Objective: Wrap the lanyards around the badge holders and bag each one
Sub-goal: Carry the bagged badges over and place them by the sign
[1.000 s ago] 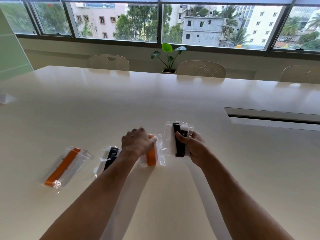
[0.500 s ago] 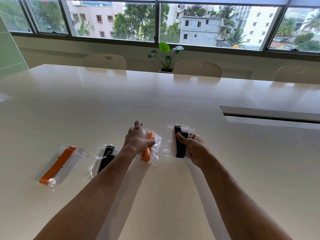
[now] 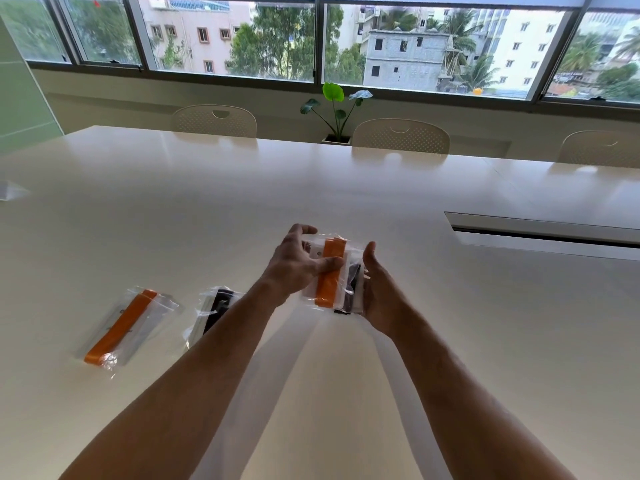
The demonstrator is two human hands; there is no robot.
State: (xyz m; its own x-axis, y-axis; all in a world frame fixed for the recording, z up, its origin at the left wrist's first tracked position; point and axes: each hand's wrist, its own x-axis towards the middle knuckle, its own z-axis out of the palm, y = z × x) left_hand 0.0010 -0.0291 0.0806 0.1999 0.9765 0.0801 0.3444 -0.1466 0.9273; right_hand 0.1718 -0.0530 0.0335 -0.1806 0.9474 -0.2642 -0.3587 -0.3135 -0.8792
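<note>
My left hand (image 3: 298, 261) grips a clear bag with an orange lanyard (image 3: 329, 271), thumb across its front, lifted above the white table (image 3: 450, 341). My right hand (image 3: 379, 292) holds a clear bag with a black lanyard (image 3: 353, 289) right beside and partly behind the orange one; the two bags overlap. Another bagged orange lanyard (image 3: 126, 323) lies flat on the table at the left. A bagged black lanyard (image 3: 214, 310) lies next to it, partly hidden by my left forearm.
A long cable slot (image 3: 540, 233) is set into the table at the right. A small clear item (image 3: 8, 192) sits at the far left edge. Chairs (image 3: 400, 136) and a potted plant (image 3: 337, 109) stand past the table's far side, below the windows.
My left hand has lifted the orange-lanyard bag off the table and carried it right against the black-lanyard bag in my right hand. The two bags now overlap.
</note>
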